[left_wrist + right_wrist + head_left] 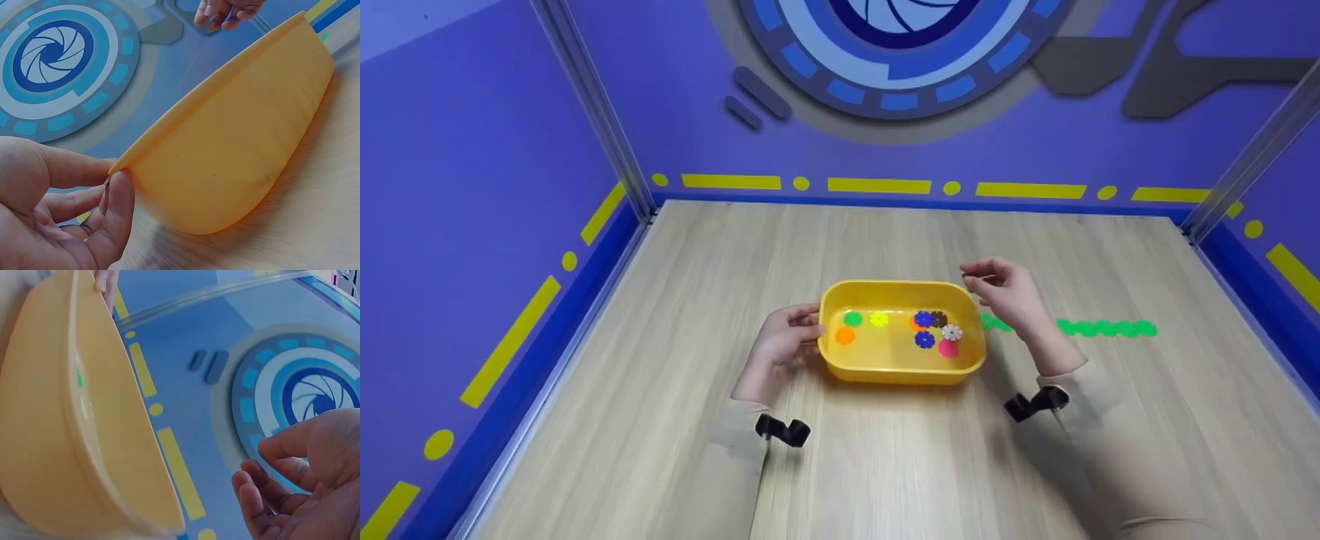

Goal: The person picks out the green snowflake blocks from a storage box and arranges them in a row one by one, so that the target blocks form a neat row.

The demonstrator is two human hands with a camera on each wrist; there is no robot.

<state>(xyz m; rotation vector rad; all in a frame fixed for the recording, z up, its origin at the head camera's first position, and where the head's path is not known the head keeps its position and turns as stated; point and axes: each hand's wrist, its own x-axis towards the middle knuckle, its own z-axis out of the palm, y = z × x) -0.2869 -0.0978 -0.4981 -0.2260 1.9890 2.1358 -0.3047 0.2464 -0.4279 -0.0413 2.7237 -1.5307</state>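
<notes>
A yellow plastic tub (pixel 896 376) sits on the table with several small notched discs inside. Among them are a green disc (pixel 853 319), a lime-yellow disc (pixel 879 319), an orange disc (pixel 844 335), a white disc (pixel 952 332) and a pink disc (pixel 948 348). At the tub's left end, my left hand (pixel 780 339) pinches the rim between thumb and fingers, as the left wrist view shows closely. My right hand (pixel 1011 294) hovers beside the far right corner, apart from the rim, its fingers loosely bent around nothing.
A row of joined green discs (pixel 1110 328) lies on the wooden table (pixel 900 465) to the right, partly hidden behind my right forearm and the tub. Blue printed panels (pixel 690 97) with metal corner posts enclose the table at the back and sides.
</notes>
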